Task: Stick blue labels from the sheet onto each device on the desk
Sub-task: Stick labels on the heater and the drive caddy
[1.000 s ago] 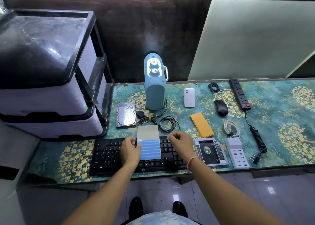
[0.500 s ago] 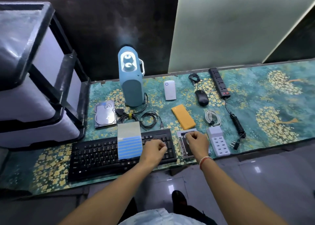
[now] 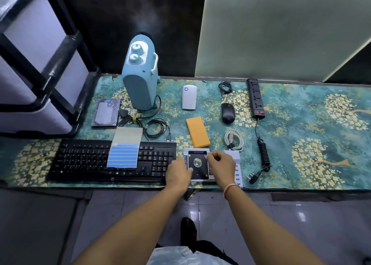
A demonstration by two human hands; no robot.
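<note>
Along the teal, gold-flowered desk [image 3: 301,108], the black keyboard [image 3: 84,160] serves as the landmark, lying at the front left. Left of and behind the keyboard stands a black-framed drawer unit [image 3: 40,64]. Behind the keyboard's middle a pale blue heater [image 3: 140,72] stands upright, and left of that, just behind the keyboard, lies a hard drive [image 3: 105,113] with a blue label near its top edge. Far right of the keyboard a black power strip [image 3: 255,98] lies at the back, its coiled cord [image 3: 263,154] trailing forward to a plug. Across the keyboard's middle rests the label sheet [image 3: 125,147], blue strips filling its lower half, its bare upper part reaching onto the desk. Touching the keyboard's right end lies the drive caddy [image 3: 197,164], and beyond it a white multi-port charger [image 3: 236,164], partly hidden. Behind the caddy sit an orange power bank [image 3: 197,131], a white cable coil [image 3: 233,139], a black mouse [image 3: 227,112] and a white device [image 3: 189,97]. The left hand [image 3: 178,174] rests at the caddy's left edge, fingers curled, though whether it grips anything I cannot tell. The right hand [image 3: 221,164] hovers over the caddy's right side, thumb and forefinger pinched together; the label between them is too small to make out.
</note>
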